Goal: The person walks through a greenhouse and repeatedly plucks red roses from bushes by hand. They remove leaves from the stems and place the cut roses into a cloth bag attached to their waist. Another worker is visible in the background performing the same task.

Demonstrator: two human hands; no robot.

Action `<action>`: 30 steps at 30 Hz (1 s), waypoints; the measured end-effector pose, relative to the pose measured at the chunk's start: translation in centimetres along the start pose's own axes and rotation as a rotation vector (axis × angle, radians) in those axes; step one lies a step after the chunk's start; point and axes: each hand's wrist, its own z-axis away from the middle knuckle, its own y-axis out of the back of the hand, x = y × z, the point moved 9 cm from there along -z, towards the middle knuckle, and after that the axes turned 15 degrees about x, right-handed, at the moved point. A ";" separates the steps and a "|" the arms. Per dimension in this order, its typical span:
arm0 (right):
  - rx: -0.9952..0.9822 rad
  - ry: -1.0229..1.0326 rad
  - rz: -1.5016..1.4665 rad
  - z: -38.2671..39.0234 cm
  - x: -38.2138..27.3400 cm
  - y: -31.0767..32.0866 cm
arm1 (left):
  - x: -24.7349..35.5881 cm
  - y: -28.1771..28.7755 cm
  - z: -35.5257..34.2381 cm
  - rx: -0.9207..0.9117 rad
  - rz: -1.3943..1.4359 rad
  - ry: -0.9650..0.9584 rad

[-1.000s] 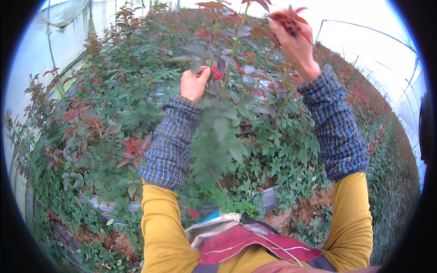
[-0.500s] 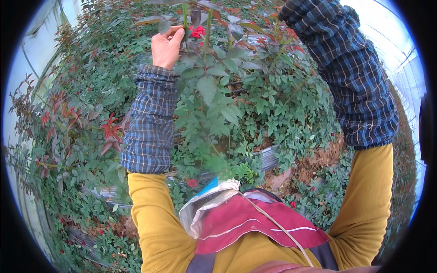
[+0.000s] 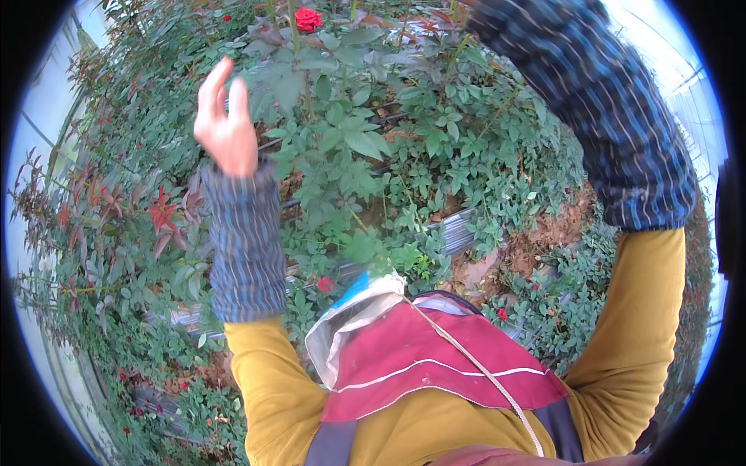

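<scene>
My left hand (image 3: 228,128) is raised at the upper left with its fingers apart and nothing in it. Just right of it, upright green rose stems (image 3: 294,35) rise out of the top edge. A red rose (image 3: 308,19) blooms close to those stems. Up at the top right my right forearm, in a dark plaid sleeve cover (image 3: 575,85), reaches past the edge of the picture, so my right hand is out of sight.
Dense rose bushes (image 3: 435,132) spread all around. Reddish young leaves (image 3: 163,210) stick out at the left. A maroon apron (image 3: 435,357) with a pale bag (image 3: 334,342) hangs at my front. Bare soil (image 3: 536,245) shows at the right, beside dark plastic sheeting (image 3: 457,231).
My left hand has let go of the green stem, moved left and down, and opened its fingers. My right forearm has shifted slightly. More of the red rose now shows.
</scene>
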 end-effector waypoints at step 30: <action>-0.404 -1.514 -1.559 47.6 -39.0 -4.5 | -3.3 2.0 39.4 -1.155 -0.588 0.492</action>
